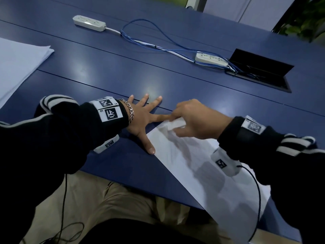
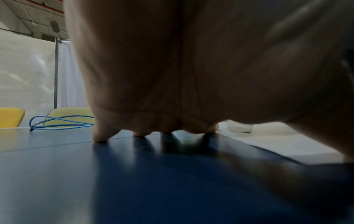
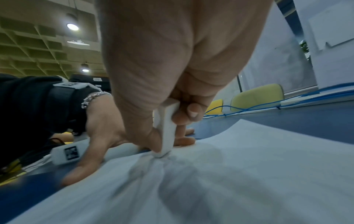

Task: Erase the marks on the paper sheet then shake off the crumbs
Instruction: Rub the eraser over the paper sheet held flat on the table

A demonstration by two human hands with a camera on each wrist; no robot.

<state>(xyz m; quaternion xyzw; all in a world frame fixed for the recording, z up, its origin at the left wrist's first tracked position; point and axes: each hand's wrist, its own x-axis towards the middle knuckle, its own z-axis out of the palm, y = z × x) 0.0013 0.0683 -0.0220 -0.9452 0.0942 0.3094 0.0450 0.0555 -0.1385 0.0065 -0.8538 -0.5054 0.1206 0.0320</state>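
A white paper sheet (image 1: 198, 166) lies slantwise on the blue table (image 1: 123, 71), its near end over the table's edge. My right hand (image 1: 193, 118) pinches a white eraser (image 1: 176, 123) between thumb and fingers and presses its lower end onto the sheet's far left corner (image 3: 162, 154). The paper bunches into wrinkles around the eraser tip (image 3: 153, 165). My left hand (image 1: 142, 118) lies flat with fingers spread on the table, the thumb at the sheet's left edge and the index finger by the corner. In the left wrist view the eraser (image 2: 239, 126) shows beyond the palm (image 2: 172, 68).
A stack of white paper (image 1: 17, 62) sits at the far left. Two power strips (image 1: 88, 22) (image 1: 211, 59) joined by blue cables (image 1: 149, 41) cross the back of the table, beside an open black cable hatch (image 1: 260, 69). Yellow chairs (image 3: 256, 95) stand beyond the table.
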